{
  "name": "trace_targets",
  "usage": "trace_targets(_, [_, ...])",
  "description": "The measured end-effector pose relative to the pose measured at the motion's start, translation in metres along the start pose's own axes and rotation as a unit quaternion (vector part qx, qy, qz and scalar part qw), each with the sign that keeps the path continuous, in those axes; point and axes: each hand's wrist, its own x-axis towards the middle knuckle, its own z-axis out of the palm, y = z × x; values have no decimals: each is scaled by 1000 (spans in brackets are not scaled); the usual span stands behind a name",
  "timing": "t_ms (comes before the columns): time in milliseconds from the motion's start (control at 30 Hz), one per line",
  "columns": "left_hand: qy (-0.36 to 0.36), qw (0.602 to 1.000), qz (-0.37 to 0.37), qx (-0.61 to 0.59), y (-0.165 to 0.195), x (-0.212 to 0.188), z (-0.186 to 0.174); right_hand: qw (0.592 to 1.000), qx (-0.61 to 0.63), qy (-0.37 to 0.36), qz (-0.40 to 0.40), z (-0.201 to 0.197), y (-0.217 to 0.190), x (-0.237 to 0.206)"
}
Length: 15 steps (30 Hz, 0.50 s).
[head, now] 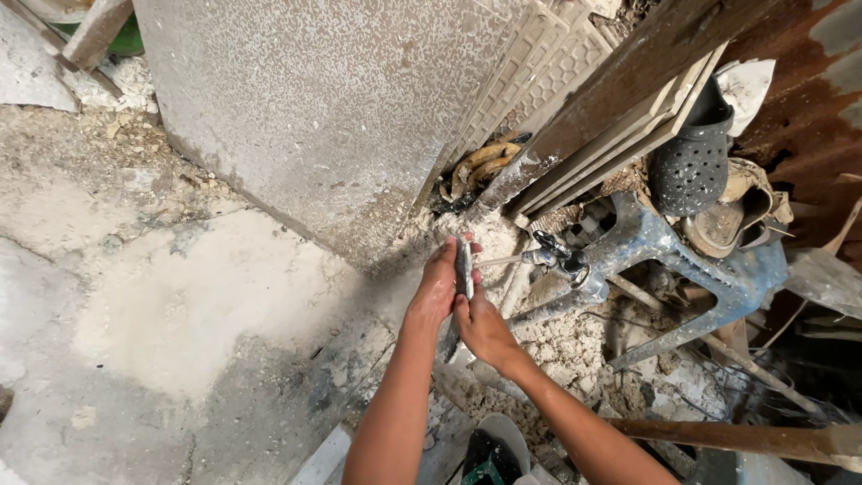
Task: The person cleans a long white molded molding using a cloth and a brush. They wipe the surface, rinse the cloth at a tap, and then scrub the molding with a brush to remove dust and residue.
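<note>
Both my hands meet around a flat, cement-smeared metal tool (463, 266), likely a trowel blade, held edge-up. My left hand (436, 286) presses against its left face with fingers stretched along it. My right hand (479, 325) grips it from below on the right. A metal tap (558, 260) on a thin pipe sits just to the right of the tool, at about the same height. Whether water runs from it cannot be told. The tool's handle is hidden behind my hands.
A large rough concrete slab (314, 99) leans behind my hands. Patterned tiles (530, 67) and wooden planks (628, 72) lean at upper right. An overturned blue plastic chair (709, 269), a dark perforated clog (691, 166), rubble and a bucket (492, 449) lie around.
</note>
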Motion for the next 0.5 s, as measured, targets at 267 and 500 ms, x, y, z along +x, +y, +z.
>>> trace_targets(267, [-48,925,135,351,9,-25,20,991,-30,-124,-39,-1,13,8])
trace_targets(500, [48,918,144,368,-3,-11,21,911,353,-214,-4,1,30,21])
